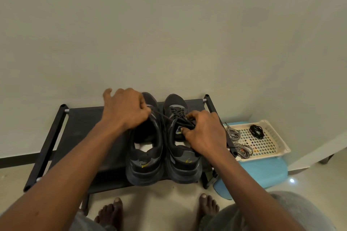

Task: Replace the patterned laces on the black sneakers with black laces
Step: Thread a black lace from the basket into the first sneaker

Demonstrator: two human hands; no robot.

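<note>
Roughly halfway: one sneaker laced, one bare.
On the rack [84, 127], the right sneaker [183, 157] carries a black lace [165, 117], which the left hand [127, 108] and right hand [204, 131] pinch taut. The left sneaker [145, 155] looks unlaced (both patterned laces [233, 134] and a spare black lace [256, 131] lie in the basket [279, 144] right of the rack).

Two black sneakers [144, 163] side by side, heels at 6 o'clock; right one threaded with black lace [165, 117], strand taut toward 9 o'clock; coiled patterned laces [243, 151] and spare black coil [256, 131] at 3 o'clock.
</note>
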